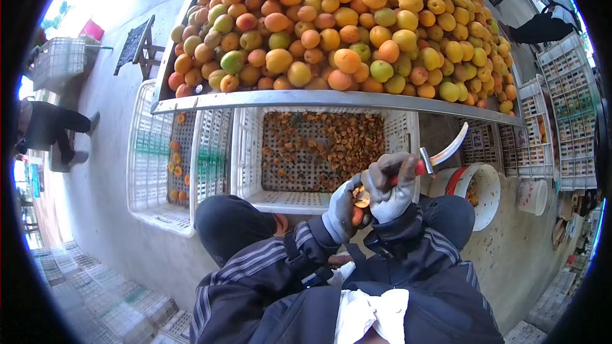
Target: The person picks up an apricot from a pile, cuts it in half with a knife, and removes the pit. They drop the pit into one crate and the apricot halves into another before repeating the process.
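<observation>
My left hand, gloved, is closed around 1 apricot, holding it just above my lap and in front of the white crate of pitted halves. My right hand is wrapped tight on the red handle of the knife, its curved blade pointing up and away towards the bench heaped with fruit. I judge the apricot light, soft and easily bruised, and slippery with juice once cut, so it wants cradling by its sides in my fingertips, seam turned to the blade, with gentle pressure only.
</observation>
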Demonstrator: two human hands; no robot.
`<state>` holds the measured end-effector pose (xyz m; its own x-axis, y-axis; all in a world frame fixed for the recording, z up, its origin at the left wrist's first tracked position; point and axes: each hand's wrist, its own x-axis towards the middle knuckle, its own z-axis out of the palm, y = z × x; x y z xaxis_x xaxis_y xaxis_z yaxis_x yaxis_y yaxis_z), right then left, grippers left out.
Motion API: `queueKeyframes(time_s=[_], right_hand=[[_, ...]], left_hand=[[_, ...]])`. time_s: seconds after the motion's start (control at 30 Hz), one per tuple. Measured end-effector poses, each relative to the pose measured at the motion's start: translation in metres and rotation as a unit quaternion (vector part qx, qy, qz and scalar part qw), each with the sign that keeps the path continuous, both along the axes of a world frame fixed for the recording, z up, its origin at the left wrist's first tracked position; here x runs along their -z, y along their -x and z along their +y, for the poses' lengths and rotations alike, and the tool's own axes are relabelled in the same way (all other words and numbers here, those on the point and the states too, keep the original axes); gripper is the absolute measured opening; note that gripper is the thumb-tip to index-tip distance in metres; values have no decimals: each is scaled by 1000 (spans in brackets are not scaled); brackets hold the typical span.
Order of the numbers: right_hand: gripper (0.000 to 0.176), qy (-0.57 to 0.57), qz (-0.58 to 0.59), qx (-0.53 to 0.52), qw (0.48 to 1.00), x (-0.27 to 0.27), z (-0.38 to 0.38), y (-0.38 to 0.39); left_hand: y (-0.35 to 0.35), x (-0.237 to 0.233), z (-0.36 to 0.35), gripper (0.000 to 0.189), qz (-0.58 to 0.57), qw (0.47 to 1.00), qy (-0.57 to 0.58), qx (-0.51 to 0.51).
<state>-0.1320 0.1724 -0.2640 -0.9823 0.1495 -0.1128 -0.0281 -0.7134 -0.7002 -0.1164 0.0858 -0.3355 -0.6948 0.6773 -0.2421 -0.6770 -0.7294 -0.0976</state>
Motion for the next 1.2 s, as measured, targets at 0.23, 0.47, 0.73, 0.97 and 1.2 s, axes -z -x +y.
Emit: queueKeyframes(time_s=[0.23,0.47,0.73,0.97,1.2], right_hand=[[43,-82,9,144,986,-14,5,17],[23,-538,28,-126,833,9,4,6],[23,-692,120,-71,708,35,8,10],[26,-578,89,-81,807,32,12,15],[30,-601,112,-108,784,32,16,17]], left_hand=[[13,2,-9,45,30,963,267,-35],[32,-20,-26,67,200,786,572,-125],[24,9,-15,65,223,790,556,-128],[25,21,-14,63,278,804,504,-151],[41,-3,-33,52,162,957,240,-10]])
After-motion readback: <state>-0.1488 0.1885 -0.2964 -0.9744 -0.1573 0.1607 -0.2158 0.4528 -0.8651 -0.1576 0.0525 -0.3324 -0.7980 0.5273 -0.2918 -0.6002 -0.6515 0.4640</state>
